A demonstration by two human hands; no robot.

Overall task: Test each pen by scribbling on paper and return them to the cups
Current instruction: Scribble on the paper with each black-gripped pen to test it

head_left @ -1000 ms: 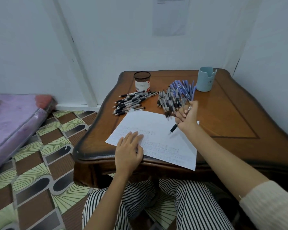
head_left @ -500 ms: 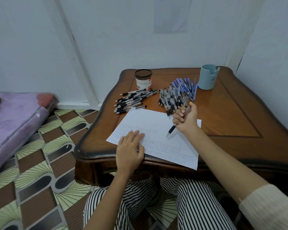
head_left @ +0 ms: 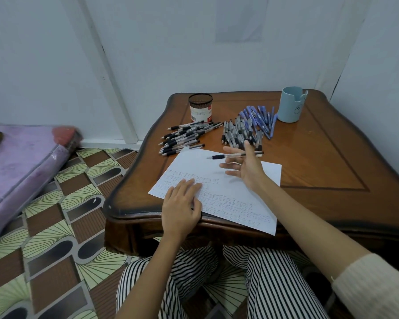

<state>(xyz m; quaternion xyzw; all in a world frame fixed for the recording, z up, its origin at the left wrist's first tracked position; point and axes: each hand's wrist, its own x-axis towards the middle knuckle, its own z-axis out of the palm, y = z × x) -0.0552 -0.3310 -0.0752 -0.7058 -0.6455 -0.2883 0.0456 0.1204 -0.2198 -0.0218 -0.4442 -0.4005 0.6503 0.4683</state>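
A white paper [head_left: 226, 192] with rows of faint scribbles lies at the table's near edge. My left hand [head_left: 182, 203] rests flat on its lower left corner. My right hand [head_left: 244, 166] hovers above the paper's upper part with its fingers spread. It pinches a black-grip pen [head_left: 230, 155] between thumb and forefinger, level, tip to the left. Behind the paper lie a pile of black-grip pens [head_left: 184, 139], a middle pile of pens [head_left: 240, 134] and several blue pens [head_left: 258, 118]. A black mesh cup [head_left: 200, 108] and a light blue cup [head_left: 290, 107] stand at the back.
The brown wooden table [head_left: 327, 157] stands in a corner, with white walls behind it and to its right. A purple mattress [head_left: 21, 162] lies on the patterned floor to the left. My striped trouser legs are under the table's near edge.
My right hand lifted the pen tip off the paper, spread its fingers and turned the pen level, tip pointing left. The left hand stayed on the paper.
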